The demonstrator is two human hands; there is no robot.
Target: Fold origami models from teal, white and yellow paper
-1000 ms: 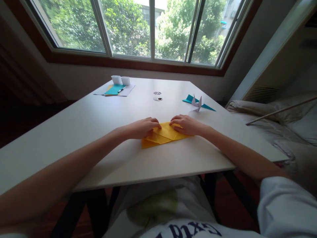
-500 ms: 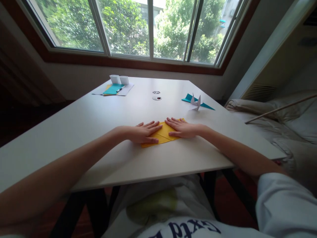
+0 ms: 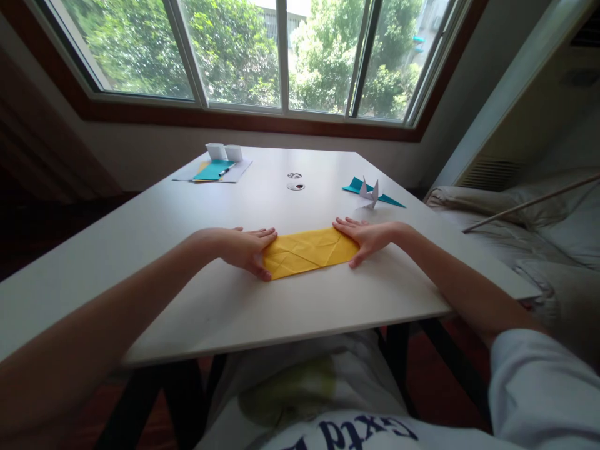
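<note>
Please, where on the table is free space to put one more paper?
Free: the near strip of table below the yellow paper, and the wide left side. Crowded: beside the white crane on blue paper, and the far-left papers.

A white paper crane [image 3: 370, 193] stands on teal paper [image 3: 356, 185]; two white cups [image 3: 224, 152] sit far off.

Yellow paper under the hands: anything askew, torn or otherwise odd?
Nothing stands out. The yellow paper lies flat on the table as a creased strip, with no tear visible. The left hand and right hand press its two ends, fingers spread.
</note>
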